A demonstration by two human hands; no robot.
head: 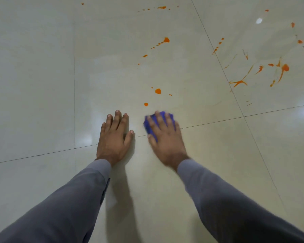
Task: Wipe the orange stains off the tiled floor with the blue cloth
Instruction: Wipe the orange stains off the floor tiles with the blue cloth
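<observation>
**Blue cloth pressed to a stained tile floor**

The right hand (163, 135) lies palm down on the blue cloth (150, 124), its grip spread flat over the bunched fabric rather than curled around it; the fingers (159, 118) splay across the top and the cloth shows between them and past the thumb side. Hand and cloth are slightly blurred. The cloth sits on the floor just above a grout line (218, 121) that runs across the view from lower left to upper right.

The left hand (115, 135) rests just beside it, open and empty, palm flat on the tile with its thumb reaching toward the same grout line. Both forearms come up from the bottom edge in grey sleeves (63, 206).

The tiled floor (33, 85) is made of large, glossy, pale cream tiles with thin dark joints, and it carries soft reflections of light, including a bright spot at the upper right.

The orange stains (158, 91) lie beyond the hands. A small round drop sits near the cloth, just above it, with a larger blot further on. A trail of drops climbs toward a bigger splash higher up, and more specks run along the top edge. On the tile to the right, well apart from the cloth, thin smeared streaks and thicker blobs spread across the surface.
</observation>
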